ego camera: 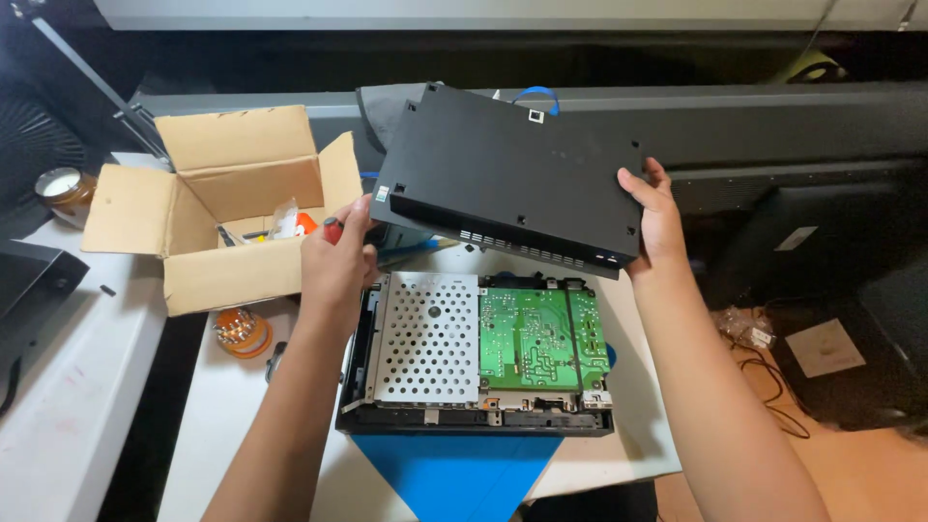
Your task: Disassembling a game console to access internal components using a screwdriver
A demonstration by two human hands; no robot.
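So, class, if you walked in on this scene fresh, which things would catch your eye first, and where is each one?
First, the black cover panel, held up tilted between the left hand and the right hand in the middle of the view. Right below it, the opened device lies on the white table, showing a perforated metal plate beside a green circuit board. To the left stands an open cardboard box.
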